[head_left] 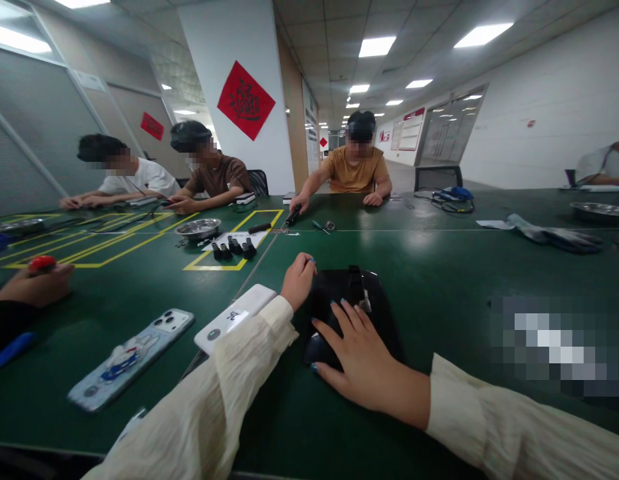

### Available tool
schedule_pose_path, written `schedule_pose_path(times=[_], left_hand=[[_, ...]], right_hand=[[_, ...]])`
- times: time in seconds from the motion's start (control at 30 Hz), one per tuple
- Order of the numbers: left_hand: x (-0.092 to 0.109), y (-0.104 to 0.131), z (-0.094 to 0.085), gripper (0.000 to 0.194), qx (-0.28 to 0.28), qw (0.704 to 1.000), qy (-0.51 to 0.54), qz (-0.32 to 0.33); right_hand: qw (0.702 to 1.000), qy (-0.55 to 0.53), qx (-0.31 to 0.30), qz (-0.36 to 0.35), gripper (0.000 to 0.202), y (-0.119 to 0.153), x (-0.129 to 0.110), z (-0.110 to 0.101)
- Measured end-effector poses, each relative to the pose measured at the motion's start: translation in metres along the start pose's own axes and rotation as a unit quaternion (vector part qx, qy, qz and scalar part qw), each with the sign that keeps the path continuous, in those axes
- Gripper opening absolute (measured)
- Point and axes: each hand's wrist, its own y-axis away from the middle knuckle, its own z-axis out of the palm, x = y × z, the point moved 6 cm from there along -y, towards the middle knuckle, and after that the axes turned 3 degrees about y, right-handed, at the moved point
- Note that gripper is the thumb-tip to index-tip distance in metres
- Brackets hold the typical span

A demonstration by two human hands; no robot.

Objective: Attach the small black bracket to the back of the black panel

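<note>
Spreading wide over a glossy black case point(325, 293) just right of the frame's centre, the right hand point(367, 363) lies with fingers fanned, presumably to steady the smooth, round-cornered shell. The left hand point(298, 281) curls near its upper left edge; whether that grip pinches anything, I cannot tell. A dark strap point(356, 283) crosses the far edge. At lower left, a white device point(259, 300) and a phone point(134, 360) in a pale, cartoon-printed cover lie flat on the green worktop point(449, 280), perhaps for easy reach. Beyond, stubby black cylinders point(234, 246) cluster near a shiny metal bowl point(198, 231).
</note>
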Motion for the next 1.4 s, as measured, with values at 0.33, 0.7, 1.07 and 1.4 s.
schedule_pose_path(times=[0.33, 0.7, 1.07, 1.4], left_hand=[[-0.002, 0.001, -0.006, 0.006, 0.058, 0.997, 0.053, -0.015], [0.006, 0.007, -0.01, 0.006, 0.074, 0.995, 0.071, -0.001], [0.002, 0.02, 0.012, 0.028, -0.025, 0.996, 0.054, 0.061], [0.004, 0.025, 0.016, 0.031, -0.072, 0.994, 0.041, 0.072]], right_hand=[[0.996, 0.035, 0.013, 0.085, 0.069, -0.046, -0.006, 0.013], [0.992, 0.089, -0.063, 0.061, 0.07, -0.1, 0.01, 0.022], [0.972, 0.114, -0.142, 0.152, 0.055, -0.1, 0.116, 0.004], [0.908, 0.128, -0.186, 0.353, 0.062, -0.053, 0.237, -0.015]])
